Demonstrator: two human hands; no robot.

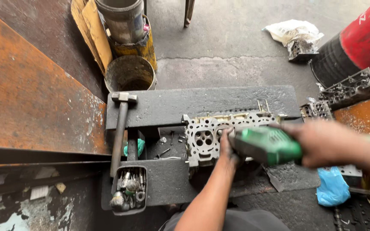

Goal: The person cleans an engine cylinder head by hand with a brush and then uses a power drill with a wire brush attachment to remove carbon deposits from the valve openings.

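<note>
While we hold the green power tool [267, 145] in 2 hands, it meets the cylinder head [210, 134] on the dark bench [172, 105].
Right hand [322, 143] wraps the body, left hand [227, 149] fingers close near the nose; a slip could gouge the head or hurt these fingers.

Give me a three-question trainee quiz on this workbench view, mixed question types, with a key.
1. True or false: the long-handled metal hammer lies left of the grey metal cylinder head.
2. Which hand grips the body of the green power tool: A) left hand B) right hand?
3. What holds the loose metal bits by the hammer handle's near end?

Key: 1 true. 2 B; the left hand steadies the tool's nose on the head. 3 the small dark rectangular tray.
</note>
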